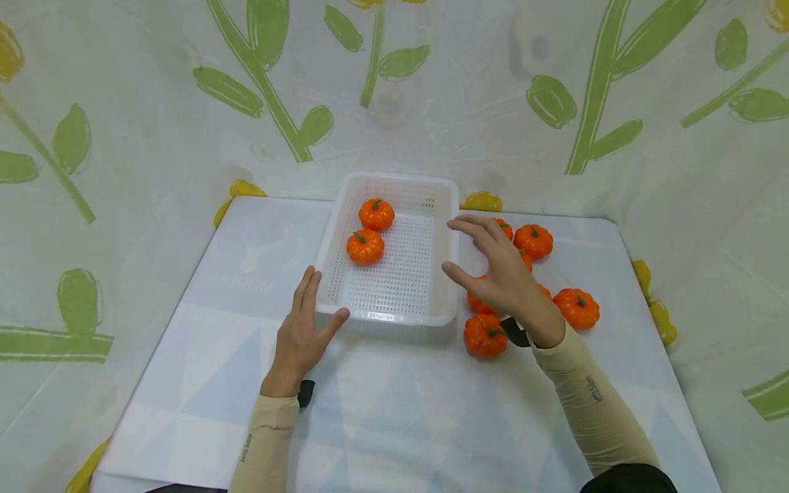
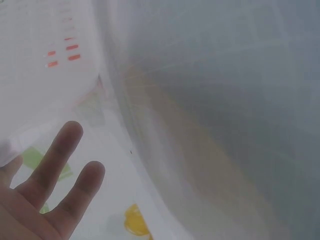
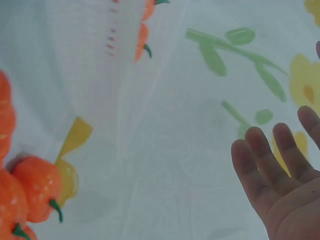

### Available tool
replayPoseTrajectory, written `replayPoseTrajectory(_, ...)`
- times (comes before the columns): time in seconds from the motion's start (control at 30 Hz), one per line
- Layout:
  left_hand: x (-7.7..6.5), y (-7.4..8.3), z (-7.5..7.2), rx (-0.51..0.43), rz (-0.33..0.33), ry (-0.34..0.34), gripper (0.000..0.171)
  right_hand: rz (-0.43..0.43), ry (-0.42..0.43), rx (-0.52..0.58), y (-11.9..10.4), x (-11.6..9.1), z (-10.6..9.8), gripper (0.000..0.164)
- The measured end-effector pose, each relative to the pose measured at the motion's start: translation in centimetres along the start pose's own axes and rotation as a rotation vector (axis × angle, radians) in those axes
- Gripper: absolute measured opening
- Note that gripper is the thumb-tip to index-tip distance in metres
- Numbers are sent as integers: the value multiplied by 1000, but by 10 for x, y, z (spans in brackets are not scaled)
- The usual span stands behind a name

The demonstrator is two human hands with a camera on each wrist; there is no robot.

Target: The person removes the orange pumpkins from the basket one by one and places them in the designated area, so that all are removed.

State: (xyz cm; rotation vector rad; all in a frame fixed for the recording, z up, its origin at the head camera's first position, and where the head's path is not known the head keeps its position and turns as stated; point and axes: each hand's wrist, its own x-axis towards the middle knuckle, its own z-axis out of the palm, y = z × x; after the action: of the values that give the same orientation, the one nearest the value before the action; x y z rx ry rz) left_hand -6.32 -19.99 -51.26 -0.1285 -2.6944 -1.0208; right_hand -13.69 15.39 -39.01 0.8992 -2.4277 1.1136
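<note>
A white perforated plastic basket point(image 1: 394, 316) stands at the table's back, with two small orange pumpkins point(image 1: 366, 246) lying in its left half. My left hand point(image 1: 300, 342) is at the basket's front left corner, fingers extended and thumb near the front rim; whether it touches cannot be told. In the left wrist view the fingers point(image 2: 52, 155) are spread beside the basket wall. My right hand point(image 1: 502, 270) hovers by the basket's right side, fingers apart and holding nothing. Under and around it lie several more pumpkins point(image 1: 485, 335), some partly hidden by the hand.
The table point(image 1: 394, 424) has a pale cloth with blue triangles. A light curtain point(image 1: 431, 130) with green plants and yellow flowers hangs behind and around it. One pumpkin point(image 1: 577, 308) lies furthest right, near the right forearm.
</note>
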Motion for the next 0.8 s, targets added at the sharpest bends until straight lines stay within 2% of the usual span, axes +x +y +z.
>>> replayPoseTrajectory(0.23, 0, 0, 0, 0, -2, 2, 90, -27, 38, 27, -6, 30, 10, 64)
replayPoseTrajectory(0.47, -1, 2, 0, 0, -5, 3, 90, 2, 32, 69, -4, 56, 25, 67)
replayPoseTrajectory(0.8, 0, 0, 0, 9, -11, 5, 90, 20, 128, 142, 1, 88, 53, 78)
